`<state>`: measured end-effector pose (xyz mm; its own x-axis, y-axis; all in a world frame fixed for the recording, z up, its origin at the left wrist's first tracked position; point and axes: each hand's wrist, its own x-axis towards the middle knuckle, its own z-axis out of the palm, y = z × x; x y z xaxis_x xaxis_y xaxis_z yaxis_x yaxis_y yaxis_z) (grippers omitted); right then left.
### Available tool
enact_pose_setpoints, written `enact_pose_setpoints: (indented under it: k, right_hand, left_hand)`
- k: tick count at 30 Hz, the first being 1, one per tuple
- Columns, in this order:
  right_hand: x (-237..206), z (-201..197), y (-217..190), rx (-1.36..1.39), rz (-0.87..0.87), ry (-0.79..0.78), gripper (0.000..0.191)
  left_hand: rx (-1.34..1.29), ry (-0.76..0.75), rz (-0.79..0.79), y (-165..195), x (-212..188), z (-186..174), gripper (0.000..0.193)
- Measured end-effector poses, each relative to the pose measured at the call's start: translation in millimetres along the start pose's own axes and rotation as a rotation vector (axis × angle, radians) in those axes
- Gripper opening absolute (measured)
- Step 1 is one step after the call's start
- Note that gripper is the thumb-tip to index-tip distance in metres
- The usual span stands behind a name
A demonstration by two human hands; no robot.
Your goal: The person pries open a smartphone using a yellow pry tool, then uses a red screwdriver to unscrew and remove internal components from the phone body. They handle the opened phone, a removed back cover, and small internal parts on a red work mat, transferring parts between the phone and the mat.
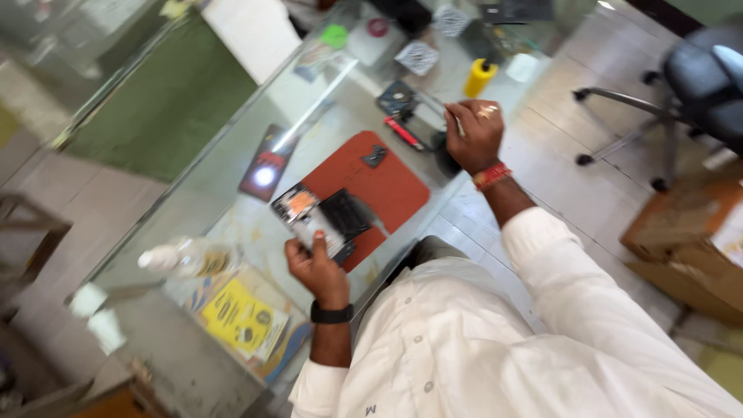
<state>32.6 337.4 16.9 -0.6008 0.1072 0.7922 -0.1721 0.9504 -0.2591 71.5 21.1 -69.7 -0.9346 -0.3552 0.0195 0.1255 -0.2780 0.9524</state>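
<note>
Left hand (pixel 316 267) clamped on an opened phone (pixel 321 219) over the red mat (pixel 387 186) at the glass table's (pixel 232 155) edge; right hand (pixel 474 135) pinching a thin tool (pixel 451 116). Likely to drop if tilted; loose part (pixel 375 155) could slide off.

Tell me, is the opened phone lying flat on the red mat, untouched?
No, the left hand grips the opened phone at the red mat's edge.
</note>
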Motion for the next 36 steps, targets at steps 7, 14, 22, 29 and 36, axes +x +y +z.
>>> enact_pose_setpoints:
  k: [7,14,22,29,36]
  right_hand:
    - [-32.2,-4.9,-122.6,0.532,0.168,-0.386,0.053]
    - [-44.2,13.1,-128.7,1.024,0.701,-0.716,0.026]
    - [-43.9,-0.6,-122.8,1.064,0.624,-0.818,0.016]
    - [-33.4,-9.0,-146.4,0.752,0.450,-0.610,0.021]
    - [-37.9,6.6,-150.2,0.725,0.443,-0.513,0.028]
  left_hand:
    - [-0.104,-0.082,-0.056,3.2,-3.1,13.4,0.015]
    - [-0.142,-0.214,-0.106,25.7,-13.0,37.7,0.043]
    - [-0.379,-0.431,-0.470,42.6,-7.4,35.5,0.044]
    - [-0.291,-0.391,-0.284,40.7,-7.7,48.3,0.038]
    - [-0.370,-0.336,-0.396,35.7,4.9,46.6,0.039]
